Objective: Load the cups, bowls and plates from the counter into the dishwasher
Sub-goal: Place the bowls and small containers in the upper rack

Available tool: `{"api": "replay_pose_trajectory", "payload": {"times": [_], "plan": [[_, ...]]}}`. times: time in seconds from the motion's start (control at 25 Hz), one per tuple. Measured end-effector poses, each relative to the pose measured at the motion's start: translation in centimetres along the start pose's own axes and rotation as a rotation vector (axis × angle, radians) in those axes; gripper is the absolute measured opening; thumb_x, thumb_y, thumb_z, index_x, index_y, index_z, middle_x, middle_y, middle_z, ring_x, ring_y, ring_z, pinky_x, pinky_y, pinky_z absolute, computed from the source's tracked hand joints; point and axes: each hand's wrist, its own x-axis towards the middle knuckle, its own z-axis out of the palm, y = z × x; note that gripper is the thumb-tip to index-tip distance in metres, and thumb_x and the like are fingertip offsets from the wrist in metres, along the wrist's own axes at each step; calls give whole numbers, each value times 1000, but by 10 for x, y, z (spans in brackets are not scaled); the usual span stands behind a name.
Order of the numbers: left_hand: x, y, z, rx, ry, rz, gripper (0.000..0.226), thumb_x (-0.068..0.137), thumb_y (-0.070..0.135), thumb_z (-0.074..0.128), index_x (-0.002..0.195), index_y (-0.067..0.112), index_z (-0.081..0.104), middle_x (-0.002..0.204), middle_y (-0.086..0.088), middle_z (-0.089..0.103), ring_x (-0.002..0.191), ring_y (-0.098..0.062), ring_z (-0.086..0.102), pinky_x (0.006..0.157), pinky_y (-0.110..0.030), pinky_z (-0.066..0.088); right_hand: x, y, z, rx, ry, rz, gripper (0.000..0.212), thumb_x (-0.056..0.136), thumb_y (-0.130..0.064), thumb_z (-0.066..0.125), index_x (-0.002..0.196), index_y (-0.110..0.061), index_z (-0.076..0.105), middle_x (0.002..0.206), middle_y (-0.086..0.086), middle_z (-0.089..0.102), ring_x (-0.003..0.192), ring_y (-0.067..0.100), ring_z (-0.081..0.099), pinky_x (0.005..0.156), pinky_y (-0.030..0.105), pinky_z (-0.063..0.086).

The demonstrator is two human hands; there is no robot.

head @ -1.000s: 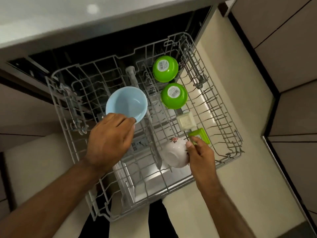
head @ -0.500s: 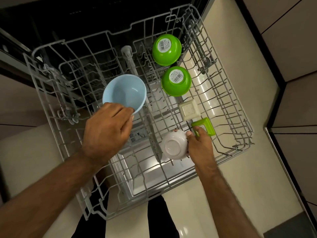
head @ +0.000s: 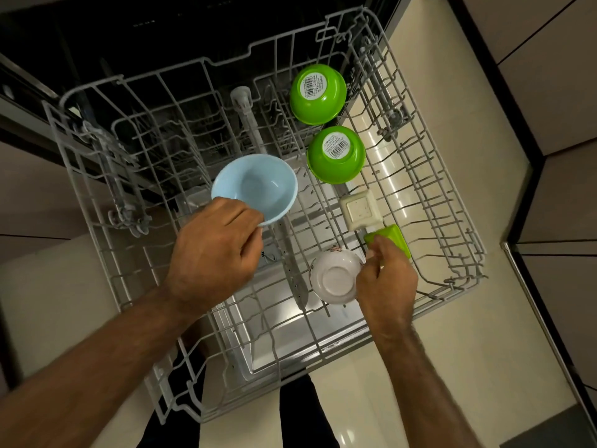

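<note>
Wire rack (head: pixel 447 282) with green bowls (head: pixel 318 93) — left hand (head: pixel 213 250) clamps blue bowl (head: pixel 258 185), right hand (head: pixel 387 279) pinches white cup (head: pixel 336 279).

A home kitchen. A dishwasher rack (head: pixel 420 189) lies pulled out under the fingers (head: pixel 376 245), green bowls (head: pixel 336 155) upturned beyond them. Cabinet fronts (head: pixel 549 92) and floor tiles (head: pixel 452 367) flank it.

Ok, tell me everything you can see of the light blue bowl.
The light blue bowl is round, plain and smooth, plastic or glazed by its look, and empty. Its mouth faces up, so the flat inner bottom shows. It is over the middle of the grey wire rack. The left hand grips its near rim, fingers hiding that edge. Whether it rests on the wires cannot be told.
</note>
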Motion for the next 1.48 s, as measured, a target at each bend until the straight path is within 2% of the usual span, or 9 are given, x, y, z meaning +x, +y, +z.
{"api": "replay_pose_trajectory", "payload": {"times": [0.2, 0.44, 0.52, 0.64, 0.76, 0.96, 1.16, 1.32, 1.48], "plan": [[6, 6, -1, -77, -172, 62, 10, 81, 18, 56, 84, 11, 63, 89, 0, 61, 90, -19, 54, 76, -33, 49, -2, -33, -19, 117, -106, -612, 53, 88, -3, 72, 139, -5, 56, 140, 5, 59, 135, 21, 49, 112, 35, 41], [11, 12, 1, -162, -268, 87, 14, 78, 21, 55, 84, 10, 61, 93, -2, 61, 94, -21, 55, 81, -41, 51, -6, -40, -2, 206, -188, -750, 34, 91, -3, 70, 125, -6, 68, 118, 5, 72, 115, 19, 65, 95, 35, 54], [10, 13, 2, -174, -235, 68, 24, 81, 24, 55, 98, 10, 65, 106, -4, 64, 104, -21, 57, 89, -37, 53, -2, -44, -2, 272, -190, -653, 33, 92, -3, 70, 124, -11, 68, 114, 1, 73, 106, 13, 68, 89, 27, 56], [13, 12, 2, -177, -147, -17, 49, 90, 30, 61, 135, 12, 58, 136, -4, 56, 126, -17, 51, 105, -31, 44, 6, -55, -7, 546, -282, -208, 41, 92, -4, 70, 124, -28, 61, 100, -9, 75, 96, 1, 69, 82, 16, 54], [16, 7, 2, -191, -85, -121, 54, 93, 31, 66, 143, 16, 51, 144, -5, 49, 132, -19, 49, 106, -33, 41, 19, -57, -6, 912, -308, 206, 44, 90, -1, 69, 124, -28, 59, 84, -2, 77, 97, 17, 71, 86, 35, 59], [12, -1, 6, -163, -73, -114, 52, 95, 32, 63, 143, 15, 52, 145, -7, 50, 133, -20, 49, 107, -33, 42, 42, -52, 16, 955, -301, 477, 54, 91, -3, 69, 139, -23, 56, 92, -4, 76, 109, 29, 67, 87, 50, 59], [8, -7, 8, -155, -67, -122, 53, 94, 35, 59, 143, 15, 53, 144, -6, 51, 132, -20, 51, 105, -40, 49, 55, -44, 30, 836, -289, 492, 45, 97, -1, 59, 135, -26, 59, 110, 3, 72, 108, 25, 67, 73, 39, 60], [5, -9, 8, -147, -63, -128, 52, 94, 33, 60, 142, 15, 54, 144, -7, 52, 132, -20, 51, 104, -37, 47, 60, -40, 36, 690, -242, 383, 46, 95, -2, 63, 138, -18, 56, 98, -7, 77, 108, 19, 69, 95, 50, 56], [3, -10, 6, -144, -60, -130, 49, 96, 28, 65, 141, 14, 54, 143, -7, 52, 131, -20, 52, 103, -37, 48, 59, -41, 40, 566, -187, 288, 40, 92, -4, 66, 130, -16, 61, 94, -8, 77, 103, 15, 70, 97, 49, 55]]}}
